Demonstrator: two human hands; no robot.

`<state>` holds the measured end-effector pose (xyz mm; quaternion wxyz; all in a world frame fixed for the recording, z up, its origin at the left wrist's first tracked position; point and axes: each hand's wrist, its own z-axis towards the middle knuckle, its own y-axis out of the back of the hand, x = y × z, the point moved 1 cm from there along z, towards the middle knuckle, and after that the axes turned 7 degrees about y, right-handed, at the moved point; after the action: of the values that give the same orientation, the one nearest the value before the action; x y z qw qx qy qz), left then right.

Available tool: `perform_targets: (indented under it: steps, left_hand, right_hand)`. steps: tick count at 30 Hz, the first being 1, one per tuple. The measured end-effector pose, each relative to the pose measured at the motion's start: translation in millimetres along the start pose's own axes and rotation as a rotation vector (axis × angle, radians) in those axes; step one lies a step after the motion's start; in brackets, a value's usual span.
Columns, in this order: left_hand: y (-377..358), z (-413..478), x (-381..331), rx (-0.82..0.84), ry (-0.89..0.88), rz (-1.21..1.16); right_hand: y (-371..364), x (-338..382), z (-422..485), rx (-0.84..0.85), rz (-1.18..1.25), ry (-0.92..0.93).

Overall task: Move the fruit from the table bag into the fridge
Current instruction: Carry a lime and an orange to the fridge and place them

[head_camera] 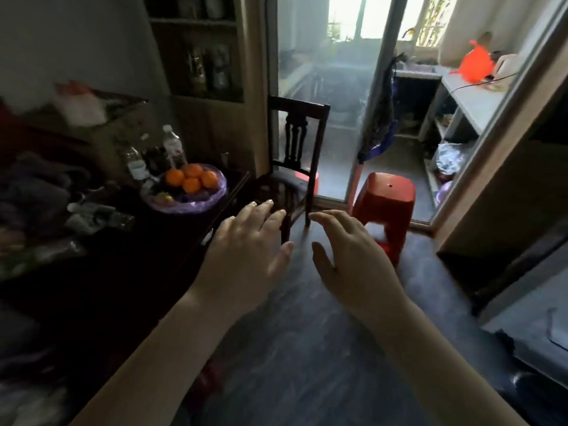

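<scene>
A purple plastic bag [187,204] lies opened on the dark table [129,250] at the left. Several oranges [191,178] sit in it, with a greenish fruit [164,197] and dark fruit beside them. My left hand [246,250] hovers with its fingers spread, just right of the table's edge and below the bag. My right hand [347,256] is beside it over the floor, fingers relaxed. Both hands are empty. No fridge can be made out with certainty.
Bottles [173,146] and clutter crowd the table behind the bag. A dark wooden chair [295,158] stands ahead, a red plastic stool [384,201] to its right. Behind them a glass door [325,87] leads to a kitchen counter with an orange bag [475,64].
</scene>
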<state>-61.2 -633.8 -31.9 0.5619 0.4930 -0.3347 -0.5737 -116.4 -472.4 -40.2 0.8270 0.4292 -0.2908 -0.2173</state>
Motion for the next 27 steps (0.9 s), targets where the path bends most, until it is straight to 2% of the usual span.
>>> perform_targets:
  steps: [7,12,27]
  left_hand:
    - [-11.5,21.5,105.2,0.022,0.168,0.045]
    - [-31.0,47.1,147.0,0.040,0.253,0.053]
    - [-113.6,212.7,217.3,0.074,0.549,0.131]
  right_hand:
    - [-82.7,24.2,76.9,0.071,0.095,0.102]
    - [-129.6,24.0,126.1,0.131,0.165,0.172]
    - [-238.0,-89.2,315.7,0.306,0.217,0.375]
